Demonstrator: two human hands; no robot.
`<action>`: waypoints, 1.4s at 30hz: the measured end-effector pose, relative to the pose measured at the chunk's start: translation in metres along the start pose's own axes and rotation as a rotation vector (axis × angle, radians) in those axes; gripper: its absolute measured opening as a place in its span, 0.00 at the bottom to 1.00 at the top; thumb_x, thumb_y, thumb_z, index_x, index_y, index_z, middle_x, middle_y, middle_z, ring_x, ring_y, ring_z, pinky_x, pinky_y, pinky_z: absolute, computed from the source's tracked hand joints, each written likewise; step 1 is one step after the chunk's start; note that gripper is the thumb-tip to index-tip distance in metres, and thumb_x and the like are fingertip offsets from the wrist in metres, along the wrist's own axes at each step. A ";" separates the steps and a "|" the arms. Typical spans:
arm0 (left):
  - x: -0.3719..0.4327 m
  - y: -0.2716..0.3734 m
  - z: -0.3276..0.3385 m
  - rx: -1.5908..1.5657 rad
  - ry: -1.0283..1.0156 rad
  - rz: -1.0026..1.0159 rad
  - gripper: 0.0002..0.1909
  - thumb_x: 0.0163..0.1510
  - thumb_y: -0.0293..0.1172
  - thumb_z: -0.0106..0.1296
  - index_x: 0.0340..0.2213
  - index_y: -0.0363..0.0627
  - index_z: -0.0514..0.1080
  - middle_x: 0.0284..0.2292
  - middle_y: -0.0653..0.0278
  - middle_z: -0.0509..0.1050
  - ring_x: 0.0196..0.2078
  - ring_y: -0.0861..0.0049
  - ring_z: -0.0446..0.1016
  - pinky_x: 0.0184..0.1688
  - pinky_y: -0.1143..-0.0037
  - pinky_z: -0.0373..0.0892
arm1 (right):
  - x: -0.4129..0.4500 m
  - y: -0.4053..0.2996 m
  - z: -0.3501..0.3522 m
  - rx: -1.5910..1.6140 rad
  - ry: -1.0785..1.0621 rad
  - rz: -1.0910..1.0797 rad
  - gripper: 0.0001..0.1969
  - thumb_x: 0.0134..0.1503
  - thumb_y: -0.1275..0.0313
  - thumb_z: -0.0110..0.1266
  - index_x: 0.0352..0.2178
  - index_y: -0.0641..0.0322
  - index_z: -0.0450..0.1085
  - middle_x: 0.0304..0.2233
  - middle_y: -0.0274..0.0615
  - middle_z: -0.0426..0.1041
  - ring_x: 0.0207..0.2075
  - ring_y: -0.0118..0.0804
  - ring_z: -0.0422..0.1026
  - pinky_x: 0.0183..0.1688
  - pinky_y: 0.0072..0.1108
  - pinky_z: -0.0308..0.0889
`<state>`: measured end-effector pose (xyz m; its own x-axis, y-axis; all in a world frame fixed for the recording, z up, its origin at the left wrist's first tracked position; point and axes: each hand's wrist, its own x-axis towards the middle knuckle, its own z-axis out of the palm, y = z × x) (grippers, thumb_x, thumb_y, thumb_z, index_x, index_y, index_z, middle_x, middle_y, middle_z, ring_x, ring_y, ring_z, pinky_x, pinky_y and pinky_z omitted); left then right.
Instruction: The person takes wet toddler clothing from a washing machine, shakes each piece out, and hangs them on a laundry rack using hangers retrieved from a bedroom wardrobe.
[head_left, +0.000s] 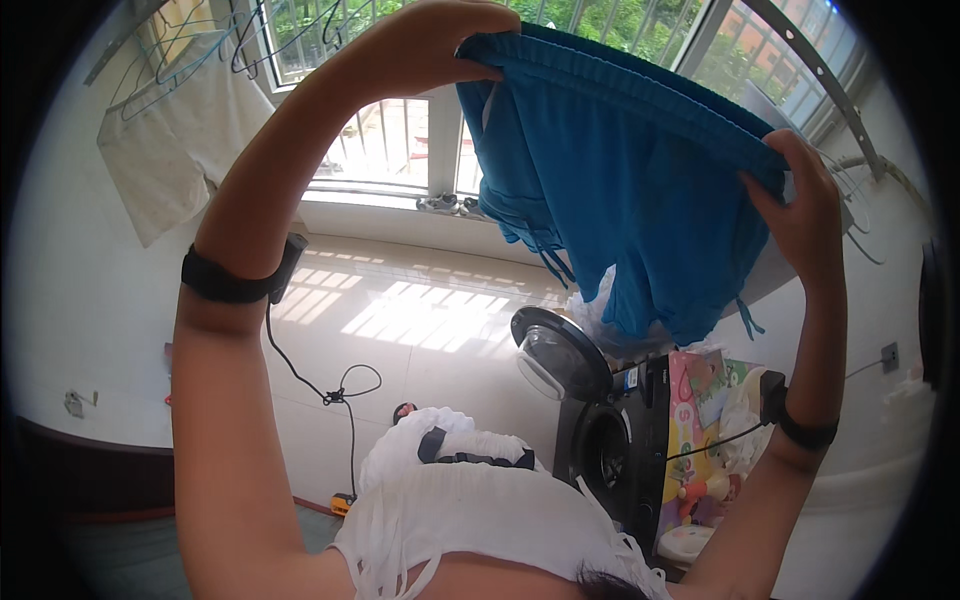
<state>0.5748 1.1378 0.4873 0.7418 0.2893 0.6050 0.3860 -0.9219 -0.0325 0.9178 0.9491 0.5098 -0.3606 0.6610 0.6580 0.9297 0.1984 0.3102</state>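
Blue shorts (622, 172) with an elastic waistband and dangling drawstrings hang stretched out in front of the window. At the left end of the waistband, my left hand (442, 45) pinches the fabric between thumb and fingers. My right hand (802, 195) grips the other end of the waistband, a little lower in the picture. The legs of the shorts hang down freely. Below them stands a black front-loading washing machine (604, 450), its round door (562, 352) swung wide. Inside the drum something pale shows, too dark to tell.
Pale shorts (169, 135) hang at the left among wire hangers (187, 67). Bags and toys lie on the washing machine's colourful cover (686, 435). Shoes (439, 203) stand on the ledge under the barred window (382, 142). A cable (352, 442) runs down from my left armband.
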 end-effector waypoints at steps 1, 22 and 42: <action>-0.012 0.000 -0.018 0.019 0.008 0.000 0.14 0.49 0.30 0.58 0.38 0.43 0.71 0.38 0.60 0.73 0.40 0.64 0.74 0.45 0.68 0.70 | 0.013 -0.005 0.017 0.035 0.017 -0.037 0.16 0.48 0.74 0.62 0.39 0.57 0.67 0.38 0.46 0.74 0.46 0.46 0.72 0.47 0.33 0.69; -0.437 0.003 -0.218 0.201 0.345 -0.923 0.23 0.44 0.18 0.39 0.44 0.49 0.65 0.37 0.56 0.73 0.42 0.65 0.73 0.49 0.68 0.69 | 0.225 -0.494 0.139 1.648 -0.349 -0.538 0.28 0.53 0.72 0.59 0.54 0.55 0.57 0.37 0.45 0.73 0.36 0.30 0.73 0.41 0.22 0.69; -0.568 0.152 -0.139 -0.290 0.684 -1.894 0.27 0.41 0.40 0.63 0.43 0.45 0.68 0.40 0.56 0.74 0.41 0.66 0.73 0.46 0.72 0.67 | 0.289 -0.989 0.124 1.766 -0.786 -0.977 0.18 0.55 0.61 0.55 0.38 0.68 0.69 0.29 0.42 0.75 0.27 0.31 0.73 0.29 0.21 0.68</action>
<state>0.1362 0.7977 0.2492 -0.7181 0.6823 -0.1370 0.1383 0.3329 0.9328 -0.0969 1.0333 0.3082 -0.9690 -0.0483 0.2423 -0.2289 0.5448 -0.8067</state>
